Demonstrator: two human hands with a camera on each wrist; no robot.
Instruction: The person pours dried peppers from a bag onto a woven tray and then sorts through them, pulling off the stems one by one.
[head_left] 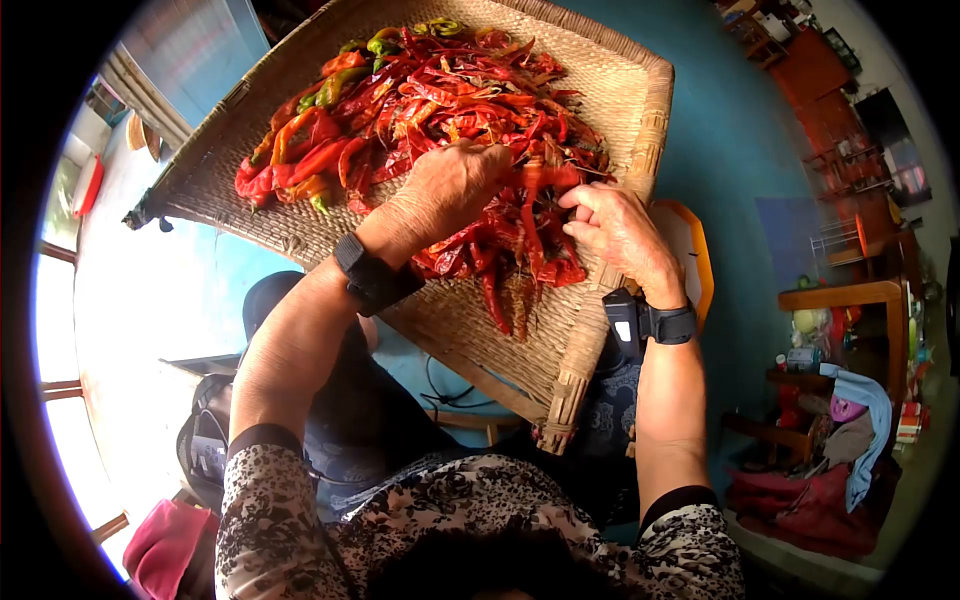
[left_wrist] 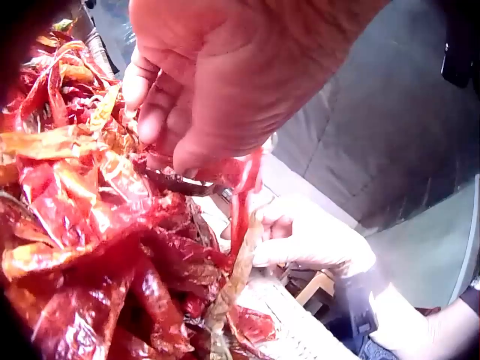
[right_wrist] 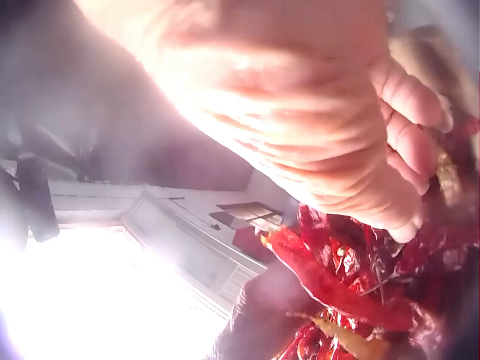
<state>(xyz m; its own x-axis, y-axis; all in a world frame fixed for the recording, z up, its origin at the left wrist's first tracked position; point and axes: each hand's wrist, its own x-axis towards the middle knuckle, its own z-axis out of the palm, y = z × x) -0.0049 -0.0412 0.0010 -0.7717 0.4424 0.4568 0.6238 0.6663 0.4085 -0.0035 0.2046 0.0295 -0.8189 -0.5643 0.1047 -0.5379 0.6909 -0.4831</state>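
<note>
Dried red chili peppers [head_left: 440, 100] lie heaped on a woven tray [head_left: 500, 375]. My left hand [head_left: 455, 185] is over the middle of the heap, its fingers curled downward. A red chili pepper [left_wrist: 244, 199] extends from between its thumb and fingers, blurred in the head view. My right hand [head_left: 625, 235] is at the heap's right side, near the tray's edge, with a gap between thumb and index finger. In the right wrist view, its bent fingers [right_wrist: 409, 142] hang over the peppers, and a red chili pepper [right_wrist: 322, 277] lies below the thumb.
Larger, fresher red and green peppers [head_left: 325, 140] lie on the heap's left side. An orange-rimmed container [head_left: 705, 260] is partly hidden beyond the tray's right edge. A wooden chair [head_left: 845, 300] with cloths stands at the far right. The tray slopes over the person's legs.
</note>
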